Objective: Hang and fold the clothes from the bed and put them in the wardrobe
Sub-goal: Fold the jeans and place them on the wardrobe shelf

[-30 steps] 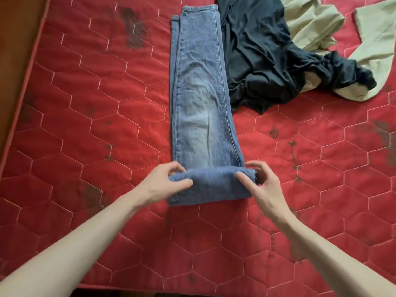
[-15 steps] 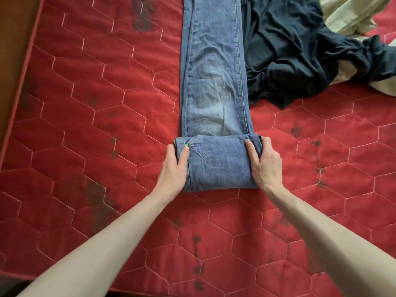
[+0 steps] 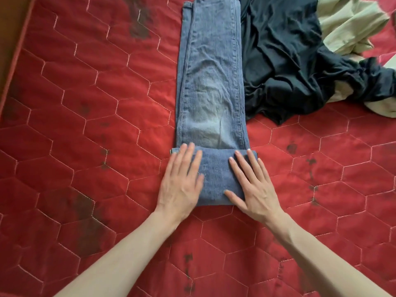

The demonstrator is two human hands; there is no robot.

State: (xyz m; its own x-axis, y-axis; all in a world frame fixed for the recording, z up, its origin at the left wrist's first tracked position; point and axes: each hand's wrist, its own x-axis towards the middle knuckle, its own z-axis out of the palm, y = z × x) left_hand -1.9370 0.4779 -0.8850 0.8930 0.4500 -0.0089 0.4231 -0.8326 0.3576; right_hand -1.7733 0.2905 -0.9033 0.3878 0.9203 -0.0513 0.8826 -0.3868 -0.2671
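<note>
Now that both hands have let go of the fold's sides, the left hand and right hand lie flat, fingers straight, pressing the folded end of the jeans on the red mattress. Head view: fold grew since a second ago; most of the jeans remain unfolded. Dark garment and beige garment wait alongside. No containers or wardrobe in view.
</note>
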